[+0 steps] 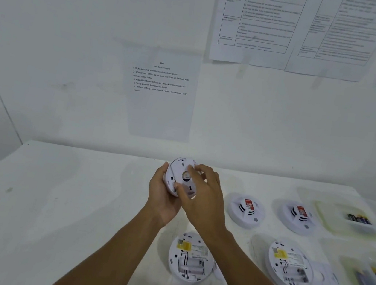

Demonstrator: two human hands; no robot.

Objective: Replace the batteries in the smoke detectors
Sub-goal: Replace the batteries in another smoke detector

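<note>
My left hand (162,199) grips a white round smoke detector (182,168) from its left edge, raised above the table with its back plate facing me. The fingers of my right hand (206,193) curl over the detector's back plate. Two detectors lie face down with their battery bays uncovered, one (190,256) under my forearms and one (289,265) to its right. Two more detectors (246,209) (297,217) sit face up with red labels.
A clear tub with batteries (355,219) stands at the far right, and another tub of batteries (373,277) sits nearer at the right edge. A loose cover plate (325,277) lies beside the right opened detector. Instruction sheets (161,80) hang on the wall. White table (65,197).
</note>
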